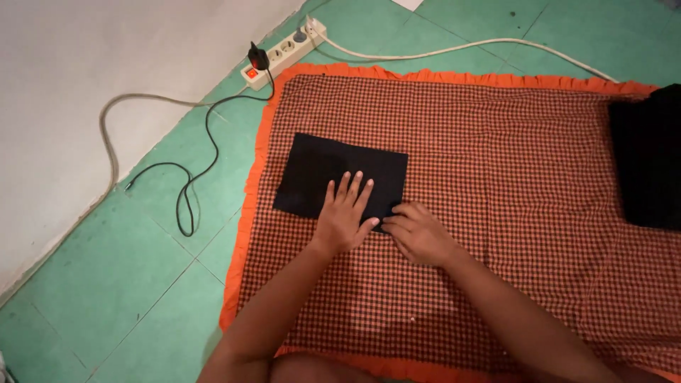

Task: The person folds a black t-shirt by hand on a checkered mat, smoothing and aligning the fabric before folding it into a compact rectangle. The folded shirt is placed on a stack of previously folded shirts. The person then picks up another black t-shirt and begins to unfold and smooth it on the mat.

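Folded black cloth [319, 174] lies flat on the checked red mat [496, 213], toward its left edge, w/ the far-left corner of the mat not far beyond it. It's a neat dark rectangle, edges roughly squared.

Left hand [344, 213] is spread flat on the cloth's near-right part, fingers apart, palm down, pressing, gripping nothing. Right hand [420, 232] sits just beside it at the cloth's near-right corner, fingers curled low; looks like the tips pinch or tuck that edge, but can't tell for sure if it has hold.

Step in hand, by my read: smoothing/pressing a fold, 1 hand pinning while the other tidies the corner. Next move would call for keeping the left palm down so layers don't slip, then aligning the corner.

Further out: 2nd dark garment [649, 156] at the mat's right edge, well apart. Off the mat on green floor tiles [106, 284]: a white power strip [284, 53] by the far-left corner, black cable [191, 177] trailing.
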